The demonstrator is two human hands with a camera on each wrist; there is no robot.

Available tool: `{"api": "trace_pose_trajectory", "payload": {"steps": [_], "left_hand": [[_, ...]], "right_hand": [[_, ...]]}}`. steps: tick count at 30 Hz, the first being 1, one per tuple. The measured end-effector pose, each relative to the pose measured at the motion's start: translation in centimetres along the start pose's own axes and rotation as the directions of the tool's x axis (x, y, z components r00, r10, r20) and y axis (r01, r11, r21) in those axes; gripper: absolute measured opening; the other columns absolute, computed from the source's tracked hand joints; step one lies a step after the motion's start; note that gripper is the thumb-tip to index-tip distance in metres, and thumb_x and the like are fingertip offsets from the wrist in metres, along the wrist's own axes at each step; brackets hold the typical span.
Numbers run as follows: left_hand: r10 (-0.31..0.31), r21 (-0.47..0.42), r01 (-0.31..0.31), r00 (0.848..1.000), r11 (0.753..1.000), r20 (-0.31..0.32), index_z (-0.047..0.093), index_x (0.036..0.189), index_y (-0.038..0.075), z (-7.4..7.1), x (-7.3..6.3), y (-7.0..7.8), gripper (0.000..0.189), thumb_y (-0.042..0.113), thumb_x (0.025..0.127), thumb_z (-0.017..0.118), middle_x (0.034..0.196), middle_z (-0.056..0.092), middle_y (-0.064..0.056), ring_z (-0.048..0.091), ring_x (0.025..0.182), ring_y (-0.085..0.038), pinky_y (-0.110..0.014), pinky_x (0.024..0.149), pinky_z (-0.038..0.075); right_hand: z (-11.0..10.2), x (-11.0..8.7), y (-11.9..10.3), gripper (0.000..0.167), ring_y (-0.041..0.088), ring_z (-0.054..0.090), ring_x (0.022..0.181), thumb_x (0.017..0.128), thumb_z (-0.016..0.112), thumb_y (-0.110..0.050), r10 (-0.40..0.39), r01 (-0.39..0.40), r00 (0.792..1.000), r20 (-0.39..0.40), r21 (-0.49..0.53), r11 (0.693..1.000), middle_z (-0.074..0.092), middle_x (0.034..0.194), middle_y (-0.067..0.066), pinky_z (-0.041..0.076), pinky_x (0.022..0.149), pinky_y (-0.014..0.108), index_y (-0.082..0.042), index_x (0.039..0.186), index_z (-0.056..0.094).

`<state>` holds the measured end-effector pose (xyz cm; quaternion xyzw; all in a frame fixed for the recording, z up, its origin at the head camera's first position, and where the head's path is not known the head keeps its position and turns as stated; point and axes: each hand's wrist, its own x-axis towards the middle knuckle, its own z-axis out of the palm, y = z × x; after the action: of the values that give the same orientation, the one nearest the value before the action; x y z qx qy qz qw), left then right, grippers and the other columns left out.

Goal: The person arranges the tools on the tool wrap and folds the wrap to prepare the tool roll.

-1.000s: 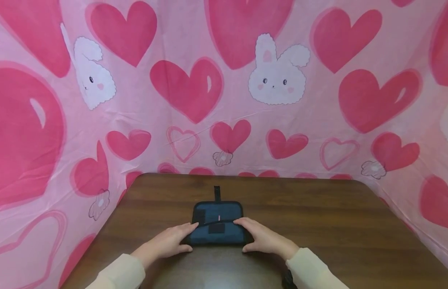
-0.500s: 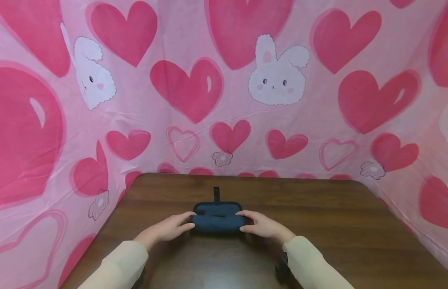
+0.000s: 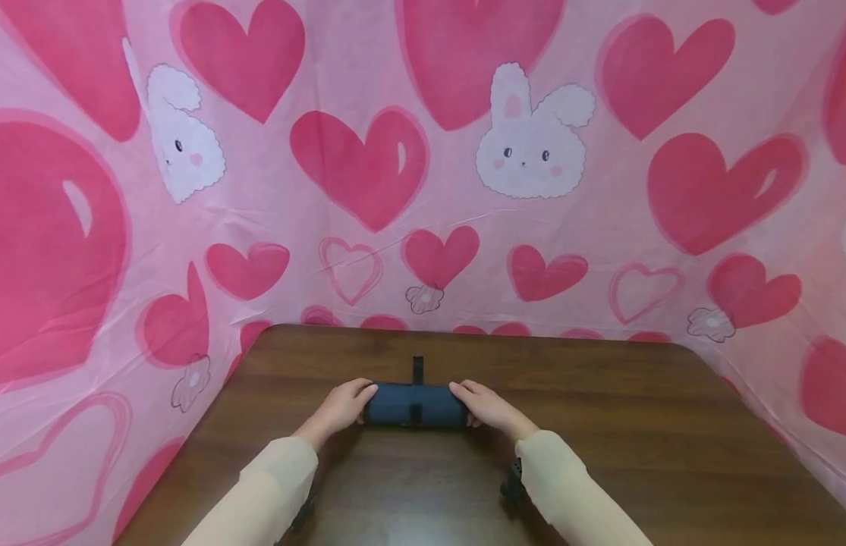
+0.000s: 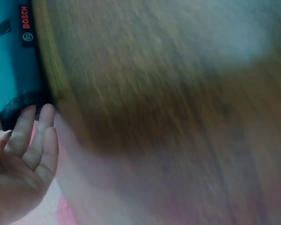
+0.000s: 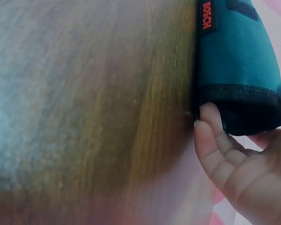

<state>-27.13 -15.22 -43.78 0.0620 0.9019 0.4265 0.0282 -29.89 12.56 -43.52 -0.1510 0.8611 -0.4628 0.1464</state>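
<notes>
A rolled blue-teal fabric tool pouch (image 3: 395,404) with black edging lies across the table in the head view. Its black strap (image 3: 418,369) sticks out from the far side. My left hand (image 3: 344,402) grips the left end, thumb on top and fingers low at the edge. At the right end my right hand (image 3: 487,406) holds it the same way. Both wrist views show the roll close up: the left wrist view has the pouch (image 4: 14,61) with a BOSCH label, and the right wrist view shows the pouch (image 5: 239,61) with its dark end.
The brown wooden table (image 3: 600,425) reaches well to both sides of the roll. A pink cloth (image 3: 368,174) printed with hearts and rabbits hangs behind the table and along its sides. Dark wrist devices (image 3: 513,485) show under the cream sleeves (image 3: 573,478).
The pouch has gone from lying flat to a rolled shape, its near part turned over toward the far side. Both hands have moved forward with it and keep hold of its ends.
</notes>
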Motion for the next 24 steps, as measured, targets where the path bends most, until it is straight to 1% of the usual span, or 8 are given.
{"api": "trace_pose_trajectory", "payload": {"steps": [4, 7, 11, 13, 16, 18, 21, 24], "left_hand": [[-0.008, 0.038, 0.01, 0.998, 0.999, -0.058, 0.056, 0.12, -0.001, 0.5, 0.3, 0.2, 0.034, 0.023, 0.096, 0.049, 0.107, 0.061, -0.016, 0.056, 0.052, -0.018, -0.033, 0.061, 0.048], [-0.013, 0.071, 0.02, 0.996, 0.997, -0.091, 0.056, 0.121, -0.001, 0.8, 0.4, 0.3, 0.035, 0.024, 0.096, 0.05, 0.11, 0.06, -0.018, 0.057, 0.051, -0.016, -0.033, 0.06, 0.048], [-0.029, 0.118, 0.043, 0.992, 0.992, -0.119, 0.057, 0.121, -0.001, 1.3, 0.6, 0.3, 0.037, 0.025, 0.095, 0.051, 0.112, 0.06, -0.018, 0.061, 0.065, -0.019, -0.039, 0.071, 0.049], [-0.028, 0.146, 0.048, 0.991, 0.988, -0.132, 0.057, 0.121, -0.001, 1.5, 0.6, 0.2, 0.037, 0.025, 0.095, 0.052, 0.114, 0.059, -0.019, 0.062, 0.08, -0.025, -0.043, 0.081, 0.047], [-0.023, 0.172, 0.049, 0.988, 0.984, -0.153, 0.057, 0.121, -0.001, 1.8, 0.6, 0.2, 0.037, 0.025, 0.094, 0.053, 0.117, 0.058, -0.02, 0.057, 0.1, -0.033, -0.049, 0.091, 0.04], [-0.017, 0.179, 0.047, 0.986, 0.983, -0.167, 0.058, 0.12, -0.001, 1.9, 0.5, 0.2, 0.037, 0.025, 0.094, 0.054, 0.117, 0.058, -0.02, 0.052, 0.108, -0.037, -0.051, 0.093, 0.037], [0.004, 0.195, 0.031, 0.984, 0.98, -0.18, 0.058, 0.118, -0.002, 1.9, 0.2, 0.2, 0.038, 0.027, 0.094, 0.054, 0.116, 0.058, -0.021, 0.052, 0.108, -0.038, -0.052, 0.091, 0.038], [0.007, 0.189, 0.026, 0.985, 0.982, -0.174, 0.058, 0.119, -0.002, 2.0, 0.0, 0.3, 0.038, 0.026, 0.094, 0.054, 0.116, 0.059, -0.02, 0.053, 0.108, -0.037, -0.051, 0.091, 0.039]], "right_hand": [[0.0, 0.2, 0.1, 0.038, 0.023, 0.055, 0.058, 0.096, 0.046, -0.038, 0.005, -0.005, 1.0, -0.003, 0.024, 1.0, 0.054, 0.078, 0.009, 0.052, 0.058, 0.036, -0.003, 0.104, 0.056], [0.0, 0.4, 0.3, 0.037, 0.022, 0.055, 0.057, 0.096, 0.047, -0.036, 0.006, -0.006, 1.0, -0.001, 0.023, 1.0, 0.054, 0.081, 0.009, 0.052, 0.057, 0.036, -0.002, 0.106, 0.056], [0.1, 0.8, 0.6, 0.036, 0.022, 0.053, 0.054, 0.095, 0.05, -0.034, 0.01, -0.01, 1.0, -0.009, 0.002, 1.0, 0.054, 0.089, 0.011, 0.052, 0.054, 0.036, -0.002, 0.112, 0.055], [0.2, 1.0, 0.8, 0.036, 0.022, 0.053, 0.055, 0.095, 0.051, -0.032, 0.004, -0.005, 1.0, -0.019, -0.03, 1.0, 0.053, 0.095, 0.013, 0.052, 0.052, 0.035, -0.002, 0.115, 0.054], [0.5, 1.2, 0.9, 0.037, 0.022, 0.053, 0.059, 0.094, 0.053, -0.029, -0.01, 0.005, 0.999, -0.046, -0.093, 0.996, 0.051, 0.103, 0.016, 0.051, 0.048, 0.034, -0.002, 0.119, 0.053], [0.7, 1.2, 1.0, 0.037, 0.022, 0.053, 0.064, 0.093, 0.055, -0.028, -0.018, 0.009, 0.998, -0.065, -0.132, 0.991, 0.049, 0.105, 0.016, 0.05, 0.046, 0.033, -0.002, 0.12, 0.053], [0.9, 1.1, 1.0, 0.037, 0.023, 0.051, 0.07, 0.093, 0.055, -0.028, -0.022, 0.008, 0.996, -0.084, -0.157, 0.988, 0.046, 0.104, 0.015, 0.049, 0.044, 0.032, -0.002, 0.12, 0.053], [1.0, 0.9, 1.2, 0.039, 0.022, 0.05, 0.066, 0.094, 0.054, -0.029, -0.032, 0.019, 0.996, -0.082, -0.152, 0.988, 0.046, 0.103, 0.016, 0.049, 0.044, 0.032, -0.002, 0.122, 0.052]]}}
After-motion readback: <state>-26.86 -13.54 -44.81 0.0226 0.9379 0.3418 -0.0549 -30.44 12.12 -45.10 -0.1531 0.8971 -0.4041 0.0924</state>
